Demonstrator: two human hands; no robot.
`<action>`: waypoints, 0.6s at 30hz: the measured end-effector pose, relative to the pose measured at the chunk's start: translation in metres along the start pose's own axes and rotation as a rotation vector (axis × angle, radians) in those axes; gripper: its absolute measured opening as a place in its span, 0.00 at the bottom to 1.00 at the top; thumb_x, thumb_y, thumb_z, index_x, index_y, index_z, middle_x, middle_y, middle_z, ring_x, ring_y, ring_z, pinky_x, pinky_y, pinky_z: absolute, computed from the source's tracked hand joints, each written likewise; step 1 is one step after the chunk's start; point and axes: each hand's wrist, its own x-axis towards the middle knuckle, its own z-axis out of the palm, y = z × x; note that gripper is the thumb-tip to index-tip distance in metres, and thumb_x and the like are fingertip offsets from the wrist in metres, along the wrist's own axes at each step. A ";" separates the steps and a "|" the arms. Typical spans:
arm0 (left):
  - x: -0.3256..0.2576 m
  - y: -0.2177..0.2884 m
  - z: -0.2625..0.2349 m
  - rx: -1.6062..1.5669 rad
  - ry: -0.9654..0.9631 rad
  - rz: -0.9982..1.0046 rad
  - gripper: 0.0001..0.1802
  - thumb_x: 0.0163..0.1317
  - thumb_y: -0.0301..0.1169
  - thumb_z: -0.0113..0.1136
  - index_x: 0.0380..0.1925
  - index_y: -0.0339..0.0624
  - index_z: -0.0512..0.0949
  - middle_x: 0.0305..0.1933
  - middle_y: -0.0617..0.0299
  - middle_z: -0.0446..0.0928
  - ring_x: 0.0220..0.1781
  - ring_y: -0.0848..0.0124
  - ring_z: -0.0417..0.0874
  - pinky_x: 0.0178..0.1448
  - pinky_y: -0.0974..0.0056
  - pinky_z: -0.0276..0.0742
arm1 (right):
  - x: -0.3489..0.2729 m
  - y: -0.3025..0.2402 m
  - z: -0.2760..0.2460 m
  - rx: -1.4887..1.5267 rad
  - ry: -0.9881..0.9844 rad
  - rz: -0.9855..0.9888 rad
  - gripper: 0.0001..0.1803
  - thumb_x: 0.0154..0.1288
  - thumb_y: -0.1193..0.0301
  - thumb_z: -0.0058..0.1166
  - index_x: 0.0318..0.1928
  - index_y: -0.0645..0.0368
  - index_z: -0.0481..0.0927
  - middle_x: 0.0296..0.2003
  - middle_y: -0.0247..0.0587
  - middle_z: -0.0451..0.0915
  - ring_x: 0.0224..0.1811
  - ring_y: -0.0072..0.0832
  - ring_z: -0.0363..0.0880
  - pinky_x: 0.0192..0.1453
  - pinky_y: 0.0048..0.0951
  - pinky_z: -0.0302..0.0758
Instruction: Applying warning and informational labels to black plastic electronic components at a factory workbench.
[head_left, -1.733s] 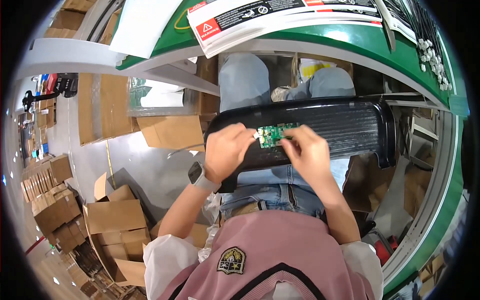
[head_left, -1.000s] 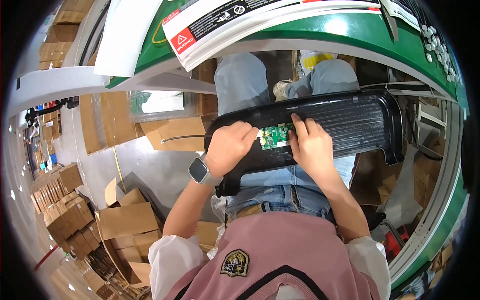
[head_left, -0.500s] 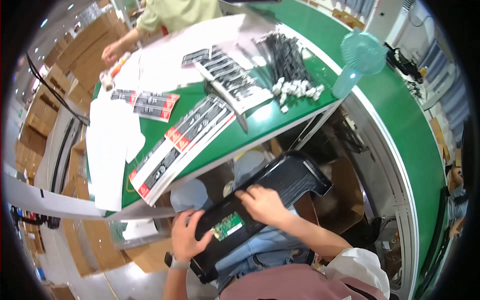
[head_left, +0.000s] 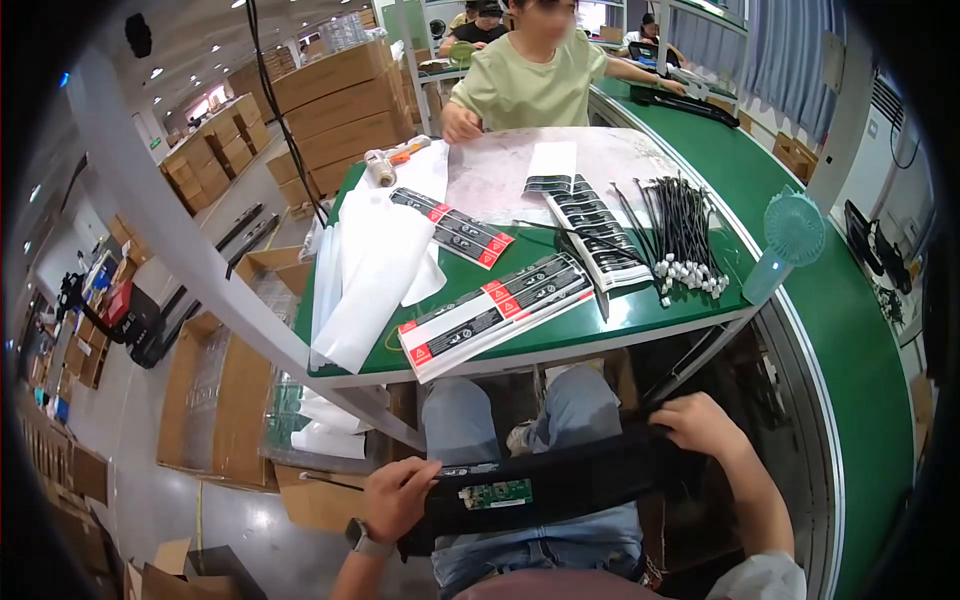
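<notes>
A long black plastic housing [head_left: 590, 478] lies across my lap, roughly level. A small green circuit board [head_left: 505, 493] sits in its left half, and a narrow printed label strip [head_left: 470, 469] shows above the board. My left hand [head_left: 397, 497] is closed around the housing's left end, thumb near its upper edge. At the upper right edge, my right hand [head_left: 698, 425] grips the housing with bent fingers. The housing's far right end is dark and hard to make out.
Ahead stands a green table [head_left: 560, 338] bearing label sheets [head_left: 495, 310], a bundle of black cables [head_left: 683, 220] with white connectors, and white backing paper [head_left: 375, 270]. A light-blue fan [head_left: 793, 230] stands at right. Across the table is a person in a green shirt [head_left: 530, 85]. Open cartons [head_left: 225, 400] stand at left.
My right hand has moved from the housing's middle to its right side, and my left from beside the board to the left end. The housing lies more level; the view has tilted up.
</notes>
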 end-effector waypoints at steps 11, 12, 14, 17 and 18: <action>0.026 0.056 -0.063 0.262 0.646 0.247 0.18 0.76 0.40 0.40 0.45 0.37 0.75 0.53 0.46 0.74 0.56 0.46 0.77 0.64 0.40 0.70 | -0.364 -0.053 -0.036 -0.186 1.220 1.052 0.12 0.65 0.68 0.64 0.31 0.62 0.77 0.23 0.28 0.68 0.32 0.25 0.71 0.45 0.24 0.68; 0.030 0.063 -0.056 0.229 0.533 0.256 0.17 0.75 0.39 0.42 0.44 0.38 0.75 0.51 0.47 0.74 0.54 0.48 0.77 0.63 0.39 0.70 | -0.416 -0.055 -0.047 -0.083 0.899 1.285 0.13 0.69 0.64 0.60 0.34 0.61 0.75 0.25 0.26 0.64 0.32 0.21 0.66 0.41 0.25 0.65; 0.054 0.071 -0.032 0.061 0.454 0.289 0.09 0.60 0.31 0.55 0.37 0.39 0.77 0.48 0.48 0.75 0.51 0.49 0.78 0.60 0.41 0.71 | -0.418 -0.072 -0.066 0.215 1.059 1.339 0.15 0.71 0.60 0.57 0.37 0.60 0.74 0.27 0.26 0.64 0.32 0.18 0.62 0.37 0.25 0.62; 0.059 0.078 -0.014 -0.139 0.384 0.264 0.10 0.51 0.27 0.61 0.35 0.43 0.81 0.46 0.53 0.76 0.48 0.53 0.80 0.59 0.43 0.69 | -0.361 -0.081 -0.102 0.289 1.389 1.292 0.18 0.71 0.58 0.57 0.44 0.63 0.79 0.36 0.28 0.77 0.38 0.16 0.71 0.40 0.24 0.67; 0.059 0.080 -0.012 -0.149 0.356 0.269 0.10 0.49 0.25 0.62 0.35 0.43 0.81 0.46 0.53 0.76 0.48 0.53 0.80 0.57 0.44 0.71 | -0.390 -0.053 -0.111 0.248 1.260 1.296 0.18 0.70 0.58 0.58 0.42 0.64 0.81 0.35 0.30 0.80 0.38 0.17 0.74 0.41 0.25 0.70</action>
